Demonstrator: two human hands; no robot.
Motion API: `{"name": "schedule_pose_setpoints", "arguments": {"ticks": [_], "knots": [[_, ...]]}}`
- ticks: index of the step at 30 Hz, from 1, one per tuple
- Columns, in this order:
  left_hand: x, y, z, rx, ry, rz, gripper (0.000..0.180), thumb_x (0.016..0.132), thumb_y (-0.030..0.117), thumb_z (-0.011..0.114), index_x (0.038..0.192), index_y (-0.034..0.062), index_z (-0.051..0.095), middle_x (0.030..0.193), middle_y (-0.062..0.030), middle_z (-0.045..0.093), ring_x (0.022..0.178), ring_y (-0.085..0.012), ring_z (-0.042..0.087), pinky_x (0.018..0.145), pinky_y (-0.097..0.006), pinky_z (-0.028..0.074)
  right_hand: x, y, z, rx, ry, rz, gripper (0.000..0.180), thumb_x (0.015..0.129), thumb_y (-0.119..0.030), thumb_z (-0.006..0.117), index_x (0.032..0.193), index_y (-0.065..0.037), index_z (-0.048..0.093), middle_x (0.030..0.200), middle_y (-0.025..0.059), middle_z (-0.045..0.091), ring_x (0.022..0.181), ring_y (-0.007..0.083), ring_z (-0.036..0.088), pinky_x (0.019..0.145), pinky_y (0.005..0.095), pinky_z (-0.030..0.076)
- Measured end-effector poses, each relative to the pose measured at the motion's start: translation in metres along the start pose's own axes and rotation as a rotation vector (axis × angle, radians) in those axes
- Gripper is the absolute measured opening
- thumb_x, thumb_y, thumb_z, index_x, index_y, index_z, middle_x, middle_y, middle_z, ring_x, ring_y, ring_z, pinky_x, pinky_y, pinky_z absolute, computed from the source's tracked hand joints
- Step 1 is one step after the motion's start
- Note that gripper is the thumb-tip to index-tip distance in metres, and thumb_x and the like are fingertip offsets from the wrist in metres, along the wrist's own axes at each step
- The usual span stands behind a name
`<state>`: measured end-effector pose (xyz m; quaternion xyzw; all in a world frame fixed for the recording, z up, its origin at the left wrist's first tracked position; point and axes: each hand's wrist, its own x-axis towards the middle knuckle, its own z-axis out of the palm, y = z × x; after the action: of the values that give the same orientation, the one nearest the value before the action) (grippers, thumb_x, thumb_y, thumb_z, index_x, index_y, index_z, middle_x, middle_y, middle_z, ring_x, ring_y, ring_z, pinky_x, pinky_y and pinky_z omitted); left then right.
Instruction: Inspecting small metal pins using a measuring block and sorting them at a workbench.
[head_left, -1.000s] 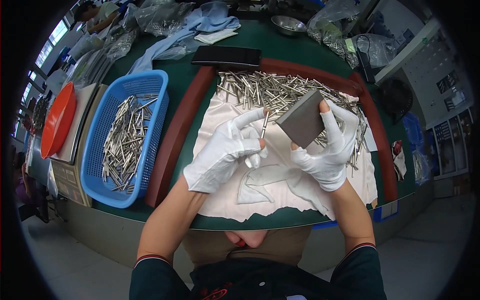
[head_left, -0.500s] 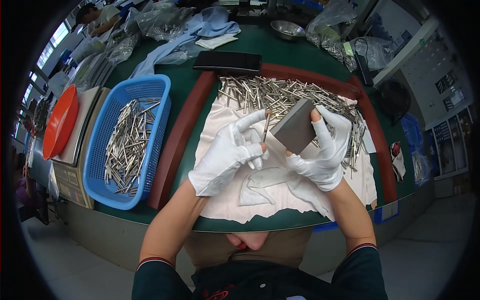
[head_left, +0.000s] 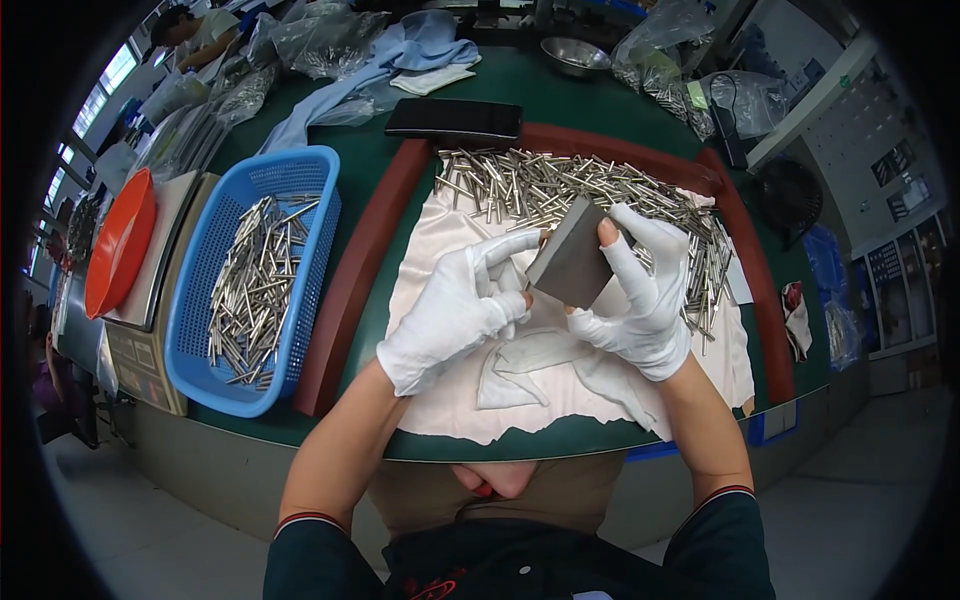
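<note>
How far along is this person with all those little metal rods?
Partly done, it seems. A blue basket on the left already holds a good heap of metal rods, likely the finished ones. In hand: the right hand grips a grey block, while the left hand pinches something small against its edge, too small to make out. Left: a large pile of rods lies on the white cloth beyond the hands.

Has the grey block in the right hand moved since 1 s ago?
Yes, slightly. The grey block has shifted left, toward the left hand, judged against the pile of metal pins, which stayed put. The right hand holds it.
</note>
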<state>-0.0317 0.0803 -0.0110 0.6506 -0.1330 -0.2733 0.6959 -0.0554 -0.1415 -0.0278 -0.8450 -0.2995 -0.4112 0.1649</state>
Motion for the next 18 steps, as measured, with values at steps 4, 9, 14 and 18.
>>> {"name": "schedule_pose_setpoints", "arguments": {"ticks": [4,9,14,18], "knots": [[0.0004,0.0018,-0.0063,-0.098,0.078,0.109,0.06,0.082,-0.003,0.061,0.14,0.0015,0.046,0.074,0.0019,0.057,0.057,-0.0047,0.056,0.053,-0.018,0.044,-0.0037,0.0064,0.0018,-0.071,-0.037,-0.048,0.087,0.051,-0.02,0.078,0.134,-0.008,0.053,0.126,0.0159,0.051,0.101,0.0329,0.05,0.087,0.0438,0.042],[0.0012,-0.0037,-0.0043,-0.085,0.046,0.074,0.062,0.082,-0.002,0.061,0.142,0.0014,0.043,0.077,0.0013,0.057,0.058,-0.0051,0.056,0.053,-0.018,0.045,-0.0006,0.0046,0.0007,-0.087,0.119,-0.003,0.083,0.056,-0.023,0.078,0.133,-0.007,0.054,0.125,0.017,0.053,0.102,0.0322,0.052,0.087,0.0431,0.042],[-0.0015,0.0017,-0.0006,-0.02,0.051,0.041,0.062,0.083,-0.002,0.06,0.142,0.0005,0.042,0.077,0.0,0.056,0.059,-0.0053,0.056,0.053,-0.018,0.045,-0.0065,0.0035,0.0039,-0.033,0.053,-0.011,0.085,0.058,-0.028,0.081,0.135,-0.009,0.052,0.128,0.0169,0.051,0.105,0.0324,0.05,0.088,0.0429,0.042],[-0.001,-0.0003,0.0009,-0.013,0.048,0.061,0.062,0.082,-0.003,0.058,0.142,0.0002,0.043,0.076,-0.0002,0.055,0.059,-0.0049,0.055,0.053,-0.019,0.045,-0.0063,0.0004,0.006,-0.045,0.077,-0.001,0.087,0.058,-0.025,0.082,0.137,-0.01,0.051,0.129,0.0166,0.05,0.106,0.0324,0.049,0.089,0.0436,0.042]]}}
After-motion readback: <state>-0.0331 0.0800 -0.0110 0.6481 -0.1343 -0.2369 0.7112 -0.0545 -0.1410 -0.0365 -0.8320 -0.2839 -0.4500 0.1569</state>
